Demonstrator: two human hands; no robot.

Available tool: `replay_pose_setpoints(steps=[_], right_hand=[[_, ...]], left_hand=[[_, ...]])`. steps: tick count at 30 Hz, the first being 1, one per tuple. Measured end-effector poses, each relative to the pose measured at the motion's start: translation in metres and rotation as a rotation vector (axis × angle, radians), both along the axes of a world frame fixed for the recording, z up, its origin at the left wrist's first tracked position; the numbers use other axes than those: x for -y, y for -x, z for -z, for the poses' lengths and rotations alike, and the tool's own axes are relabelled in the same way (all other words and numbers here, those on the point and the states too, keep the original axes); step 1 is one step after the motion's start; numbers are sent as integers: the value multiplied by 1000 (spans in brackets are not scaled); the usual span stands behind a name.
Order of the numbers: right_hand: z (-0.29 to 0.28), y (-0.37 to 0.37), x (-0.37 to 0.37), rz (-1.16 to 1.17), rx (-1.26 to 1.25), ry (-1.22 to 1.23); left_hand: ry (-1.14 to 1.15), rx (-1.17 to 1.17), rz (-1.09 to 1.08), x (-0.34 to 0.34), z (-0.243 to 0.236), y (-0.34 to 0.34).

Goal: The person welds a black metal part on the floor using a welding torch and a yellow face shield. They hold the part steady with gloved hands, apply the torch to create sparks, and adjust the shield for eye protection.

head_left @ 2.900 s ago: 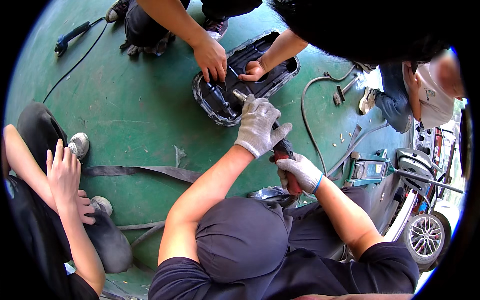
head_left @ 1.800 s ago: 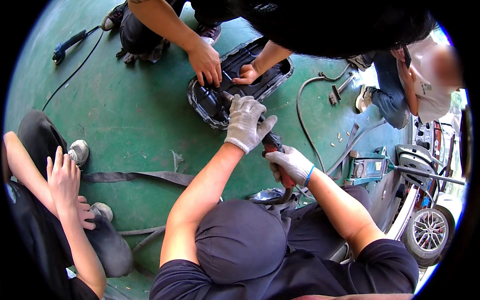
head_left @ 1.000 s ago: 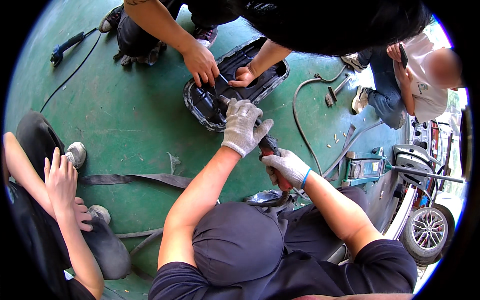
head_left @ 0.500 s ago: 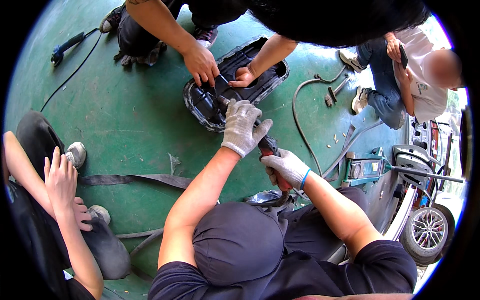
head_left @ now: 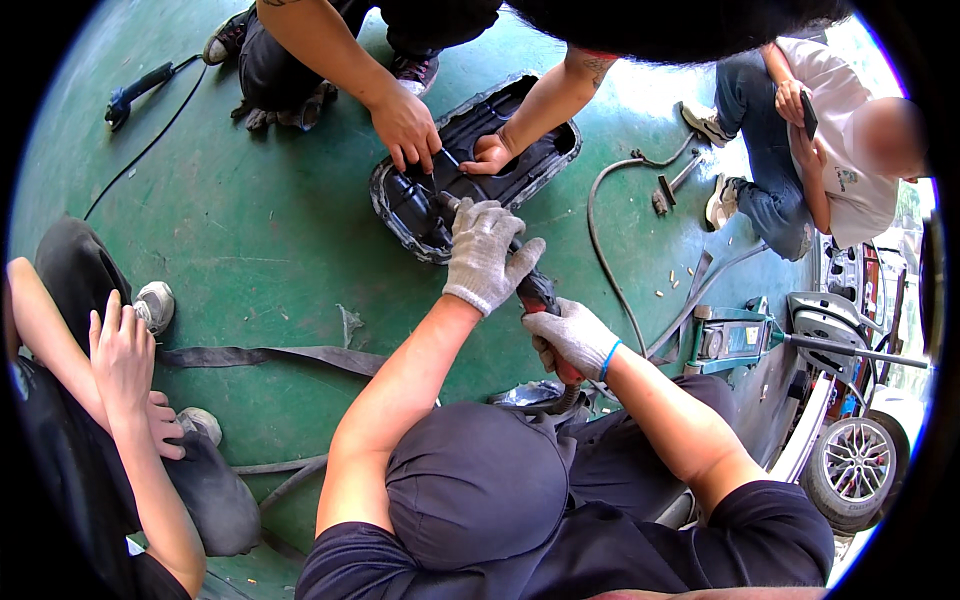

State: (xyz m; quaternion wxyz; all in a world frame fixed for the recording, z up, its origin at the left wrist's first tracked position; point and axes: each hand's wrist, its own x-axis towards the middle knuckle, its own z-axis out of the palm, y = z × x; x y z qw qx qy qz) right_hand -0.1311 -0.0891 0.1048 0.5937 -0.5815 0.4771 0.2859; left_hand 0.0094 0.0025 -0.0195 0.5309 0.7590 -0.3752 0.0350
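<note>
Red and black, the hand tool (head_left: pixel 537 292) slants between our gloved hands, its metal nose (head_left: pixel 450 201) over the near-left end of the black tray-like part (head_left: pixel 545 176) on the green floor (head_left: pixel 250 280); whether nose and part touch, we cannot tell. Our left hand (head_left: pixel 487 250) bends its fingers over the tool's front, thumb standing apart, while our right hand (head_left: pixel 572 338) wraps round the red body farther back. We judge the tool stiff and fairly heavy, with the ribbed hose (head_left: pixel 567 402) at its tail likely to drag, so the red body seems the surest hold and the front a place to steady. The part looks rigid but light for its size; its ragged grey rim may scratch, and we would take it by the two long edges. Within that rim a co-worker's bare hand (head_left: pixel 405 130) and another bare hand (head_left: pixel 488 155), with a thin rod (head_left: pixel 449 157) between them, crowd the space just beyond our nose end. Past the part's right edge a grey hose (head_left: pixel 597 215) curves along the floor; toward the floor's right edge stands a teal jack (head_left: pixel 730 335), and a dark strap (head_left: pixel 310 355) lies left of our left forearm.
</note>
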Motion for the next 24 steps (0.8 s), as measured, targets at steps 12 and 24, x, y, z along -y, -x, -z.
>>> replay_pose_setpoints(steps=[12, 24], right_hand=[[-1, -4, -2, 10, -12, 4], [-2, -5, -3, -2, -5, 17]], left_hand=[[-16, -21, 13, -1, 4, -2], [-34, -23, -1, -1, 5, -3]])
